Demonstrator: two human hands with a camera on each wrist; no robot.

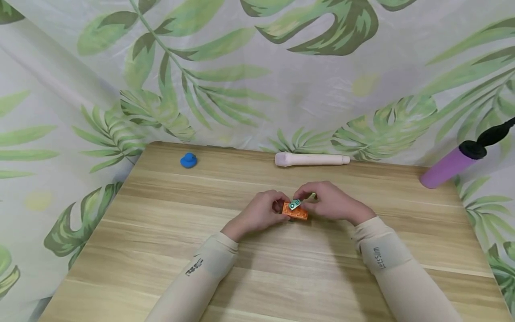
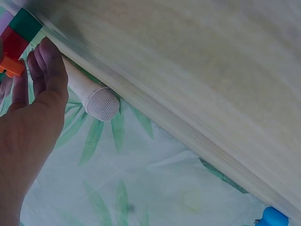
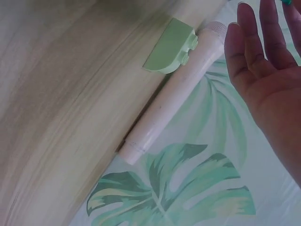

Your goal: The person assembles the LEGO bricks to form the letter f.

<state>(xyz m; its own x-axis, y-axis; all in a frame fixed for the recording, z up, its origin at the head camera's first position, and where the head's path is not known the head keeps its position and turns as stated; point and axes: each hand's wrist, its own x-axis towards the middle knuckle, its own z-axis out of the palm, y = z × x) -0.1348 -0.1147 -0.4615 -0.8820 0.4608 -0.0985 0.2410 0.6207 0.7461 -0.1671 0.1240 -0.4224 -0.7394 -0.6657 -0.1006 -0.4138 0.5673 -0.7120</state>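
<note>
Reaching inward with both forearms (image 1: 406, 273); grasping an orange-topped block stack (image 1: 297, 213) by its left end in the left hand (image 1: 259, 212), pinching a teal block (image 1: 295, 204) just over it in the right hand (image 1: 331, 201).

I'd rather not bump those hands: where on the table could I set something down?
The table is bare on the left, between the blue toy, left sleeve and left edge, and on the right, between the purple cylinder, right sleeve and right edge. Crowded: the middle, left hand holding the orange brick, right hand the teal piece, microphone behind.
</note>
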